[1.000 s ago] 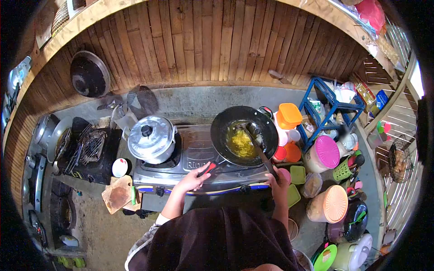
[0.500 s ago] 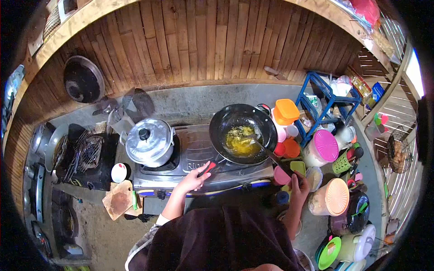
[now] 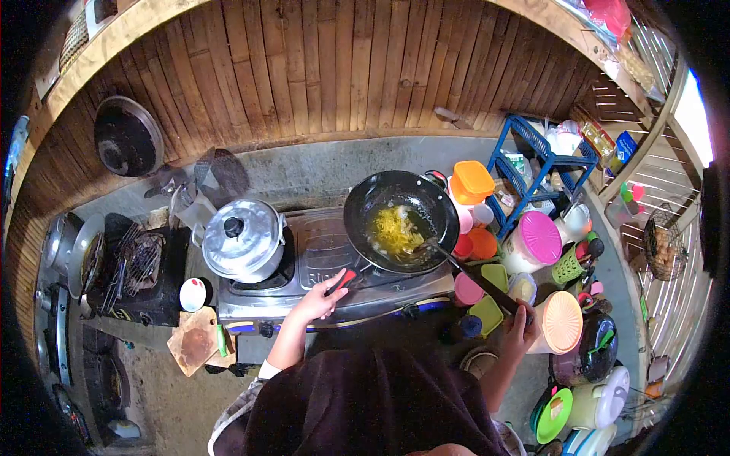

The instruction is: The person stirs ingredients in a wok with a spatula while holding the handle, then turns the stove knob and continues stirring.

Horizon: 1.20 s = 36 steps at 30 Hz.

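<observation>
A black wok (image 3: 357, 228) sits on the right side of the stove, with yellow food (image 3: 397, 229) in what looks like oil. My left hand (image 3: 318, 301) is closed around the wok's red and black handle (image 3: 344, 283). In my right hand (image 3: 522, 328) is the long dark handle of a spatula (image 3: 487, 286). Its head lies inside the wok near the right rim, beside the food, and is partly hard to make out. To the left of the wok, a lidded silver pot (image 3: 245, 247) stands on the stove (image 3: 319, 251).
Colored tubs, including an orange one (image 3: 472, 182) and a pink-lidded one (image 3: 539, 237), crowd the right side beside a blue rack (image 3: 525, 182). A cutting board (image 3: 195, 343) with a green-handled knife (image 3: 221, 340) lies at left, near a charred grill (image 3: 143, 262).
My right hand has moved right and slightly down, drawing the spatula toward the wok's right rim. The yellow food has shifted and bunched. My left hand keeps its grip on the handle.
</observation>
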{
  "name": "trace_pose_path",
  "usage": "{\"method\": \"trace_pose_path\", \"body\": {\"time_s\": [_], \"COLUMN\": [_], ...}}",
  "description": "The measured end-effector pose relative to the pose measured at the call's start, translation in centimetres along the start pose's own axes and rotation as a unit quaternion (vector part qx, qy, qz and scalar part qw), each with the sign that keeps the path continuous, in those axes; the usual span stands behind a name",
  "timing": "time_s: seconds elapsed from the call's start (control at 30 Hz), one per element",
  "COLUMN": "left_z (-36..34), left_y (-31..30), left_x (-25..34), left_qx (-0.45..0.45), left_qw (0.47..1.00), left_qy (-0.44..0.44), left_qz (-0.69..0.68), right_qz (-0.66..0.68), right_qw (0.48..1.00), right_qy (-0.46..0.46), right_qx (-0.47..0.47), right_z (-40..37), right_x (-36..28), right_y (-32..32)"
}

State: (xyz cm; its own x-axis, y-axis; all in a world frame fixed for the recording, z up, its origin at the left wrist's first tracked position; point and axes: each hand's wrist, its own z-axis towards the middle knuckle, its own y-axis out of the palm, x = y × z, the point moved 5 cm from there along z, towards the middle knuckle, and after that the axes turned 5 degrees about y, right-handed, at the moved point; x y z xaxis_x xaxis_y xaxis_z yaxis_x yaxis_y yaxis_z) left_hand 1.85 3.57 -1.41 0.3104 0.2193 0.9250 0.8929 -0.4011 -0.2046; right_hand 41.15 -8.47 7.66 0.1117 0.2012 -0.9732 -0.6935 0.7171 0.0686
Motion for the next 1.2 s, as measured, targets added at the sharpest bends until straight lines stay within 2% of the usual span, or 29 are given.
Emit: {"method": "trace_pose_path", "body": {"time_s": [0.3, 0.37, 0.53, 0.6, 0.63, 0.67, 0.73, 0.87, 0.9, 0.93, 1.0, 1.07, 1.2], "left_z": [-0.1, -0.1, 0.0, 0.1, 0.1, 0.2, 0.3, 0.4, 0.4, 0.3, 0.2, 0.2, 0.0], "left_y": [-0.2, -0.1, -0.1, -0.2, -0.2, -0.2, -0.2, -0.2, -0.2, -0.2, -0.1, -0.1, -0.1], "left_x": [0.3, 0.3, 0.1, 0.2, 0.1, 0.1, 0.1, -0.3, -0.2, -0.1, 0.1, 0.1, 0.0], "left_qx": [0.013, 0.011, 0.012, 0.014, 0.013, 0.012, 0.012, 0.001, 0.001, 0.002, 0.004, 0.006, 0.010], "left_qw": [1.000, 1.000, 1.000, 1.000, 1.000, 1.000, 1.000, 1.000, 1.000, 1.000, 1.000, 1.000, 1.000], "left_qy": [0.017, 0.008, 0.009, 0.014, 0.019, 0.023, 0.023, 0.017, 0.017, 0.017, 0.017, 0.012, 0.014], "left_qz": [-0.005, -0.016, -0.008, -0.001, 0.003, 0.007, 0.009, 0.010, 0.011, 0.012, 0.013, 0.022, -0.006], "right_qz": [-0.059, -0.028, -0.061, 0.013, -0.012, -0.012, 0.026, 0.029, 0.045, 0.046, 0.055, 0.018, 0.024], "right_qw": [0.997, 0.997, 0.991, 0.985, 0.986, 0.986, 0.975, 0.971, 0.967, 0.967, 0.951, 0.954, 0.952], "right_qy": [-0.038, 0.013, 0.024, 0.074, 0.017, 0.016, 0.086, 0.029, 0.044, 0.044, 0.104, 0.089, 0.129], "right_qx": [-0.045, -0.075, -0.115, -0.156, -0.163, -0.163, -0.202, -0.234, -0.247, -0.248, -0.285, -0.286, -0.275], "right_z": [0.7, 0.5, 0.0, -0.1, 0.5, 0.5, -0.8, -0.9, -1.6, -1.4, -1.5, -1.3, -1.2], "right_x": [0.4, 1.0, 2.2, 3.4, 4.8, 6.1, 4.6, 6.2, 4.8, 5.8, 8.7, 9.4, 8.8], "right_y": [-0.8, 0.3, 2.9, 4.5, 5.1, 4.8, 7.3, 9.4, 10.3, 10.5, 11.4, 11.6, 11.6]}}
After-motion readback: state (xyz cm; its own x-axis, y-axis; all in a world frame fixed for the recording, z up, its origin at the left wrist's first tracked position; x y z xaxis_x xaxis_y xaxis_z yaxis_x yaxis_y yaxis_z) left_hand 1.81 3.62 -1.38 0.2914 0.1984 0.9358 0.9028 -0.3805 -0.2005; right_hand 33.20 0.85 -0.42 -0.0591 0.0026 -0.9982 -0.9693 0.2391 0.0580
